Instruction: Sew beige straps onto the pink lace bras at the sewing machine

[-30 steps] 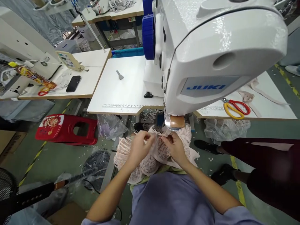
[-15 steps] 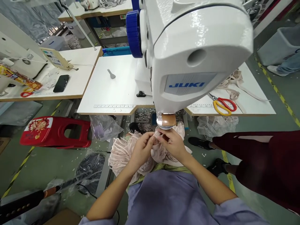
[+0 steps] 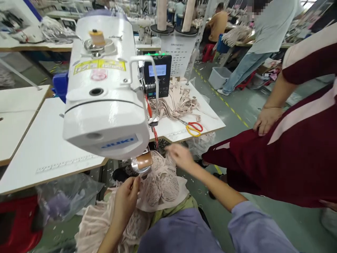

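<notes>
The sewing machine (image 3: 105, 109) carries blue lettering, JUKI, on its near face. The yellow label (image 3: 99, 66) and red mark (image 3: 99, 75) on top are too blurred to read, as is the small text on the lit screen (image 3: 157, 70) and the sheet (image 3: 177, 52) behind it. The bra (image 3: 160, 189) lies on the lap, just right of the machine's near end. The left hand (image 3: 126, 196) pinches its left edge, thumb and finger together. The right hand (image 3: 181, 158) is blurred above its far right side; its grip cannot be told. Scissors (image 3: 193, 128) lie on the table (image 3: 210, 117) near the straps (image 3: 176, 102).
</notes>
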`<state>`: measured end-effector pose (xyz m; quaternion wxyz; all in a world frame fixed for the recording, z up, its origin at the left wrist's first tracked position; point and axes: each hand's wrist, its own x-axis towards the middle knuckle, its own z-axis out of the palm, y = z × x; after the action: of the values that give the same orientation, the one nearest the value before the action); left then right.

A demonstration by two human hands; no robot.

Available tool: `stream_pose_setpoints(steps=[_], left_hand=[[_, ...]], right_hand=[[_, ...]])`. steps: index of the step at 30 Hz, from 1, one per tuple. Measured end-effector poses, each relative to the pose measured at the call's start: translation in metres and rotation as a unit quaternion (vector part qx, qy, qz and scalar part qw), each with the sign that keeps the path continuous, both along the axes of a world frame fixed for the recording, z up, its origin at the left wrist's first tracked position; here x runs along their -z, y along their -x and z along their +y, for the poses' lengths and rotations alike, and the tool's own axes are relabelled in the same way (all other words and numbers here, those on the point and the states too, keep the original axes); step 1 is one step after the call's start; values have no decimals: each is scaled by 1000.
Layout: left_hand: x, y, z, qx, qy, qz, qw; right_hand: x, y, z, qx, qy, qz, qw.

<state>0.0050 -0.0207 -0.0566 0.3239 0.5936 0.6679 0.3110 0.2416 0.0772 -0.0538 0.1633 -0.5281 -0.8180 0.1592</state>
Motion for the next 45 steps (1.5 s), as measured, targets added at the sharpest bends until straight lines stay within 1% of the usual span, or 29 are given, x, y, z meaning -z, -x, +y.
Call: stream_pose_setpoints(steps=[2, 3, 4, 6, 8, 11, 13, 15, 17, 19, 21, 22, 23, 25, 26, 27, 29, 31, 34, 36, 39, 42, 45], left_hand=[[-1, 3, -3, 18, -17, 27, 999], [-2, 3, -5, 25, -15, 28, 999], [-4, 2, -6, 30, -6, 20, 999], [-8, -1, -7, 27, 26, -13, 999], [-14, -4, -6, 19, 56, -58, 997], [-19, -4, -4, 17, 85, -128, 988], [-22, -4, -4, 12, 100, -152, 983], [-25, -3, -6, 2, 116, -189, 975], [-28, -3, -8, -9, 131, -247, 960], [-32, -3, -9, -21, 146, -302, 942], [-34, -3, -9, -31, 159, -348, 923], [-34, -2, -9, -34, 163, -366, 916], [-35, -2, -9, -36, 165, -378, 910], [-36, -1, -10, -36, 164, -377, 911], [-37, -1, -11, -36, 161, -365, 916], [-38, -2, -12, -35, 156, -348, 924], [-40, -2, -14, -30, 143, -305, 941], [-42, -3, -15, -17, 132, -266, 955], [-43, -4, -17, 13, 130, -231, 964], [-42, -4, -17, 26, 127, -217, 968], [-38, -3, -17, 26, 123, -207, 970], [-33, -1, -16, 27, 119, -211, 970], [-32, 3, -16, 24, 94, -212, 972]], right_hand=[[-11, -38, 43, 94, -12, -40, 995], [-14, -53, 61, 124, -10, -59, 991], [-17, -66, 77, 140, -3, -76, 987], [-18, -80, 94, 147, 14, -100, 984], [-15, -86, 95, 151, 16, -123, 981], [-9, -92, 85, 169, -11, -189, 967], [-5, -99, 81, 154, -19, -218, 964], [-4, -104, 75, 133, -26, -225, 965], [-6, -107, 62, 126, -45, -203, 970], [-11, -106, 36, 125, -54, -128, 982], [-17, -98, -4, 110, -37, -28, 993], [-20, -91, -25, 91, -20, 4, 996], [-22, -83, -47, 54, -7, 30, 998], [-26, -62, -84, -57, 10, 53, 997], [-26, -50, -97, -96, 10, 59, 994], [-26, -39, -106, -122, 7, 64, 990], [-23, -19, -112, -132, -9, 76, 988], [-19, -6, -108, -128, -24, 87, 988], [-14, 7, -99, -144, -30, 97, 984], [-13, 12, -94, -156, -17, 101, 982], [-13, 13, -90, -167, 36, 104, 980], [-13, 6, -92, -149, 99, 118, 977], [-9, -3, -98, -107, 101, 168, 975]])
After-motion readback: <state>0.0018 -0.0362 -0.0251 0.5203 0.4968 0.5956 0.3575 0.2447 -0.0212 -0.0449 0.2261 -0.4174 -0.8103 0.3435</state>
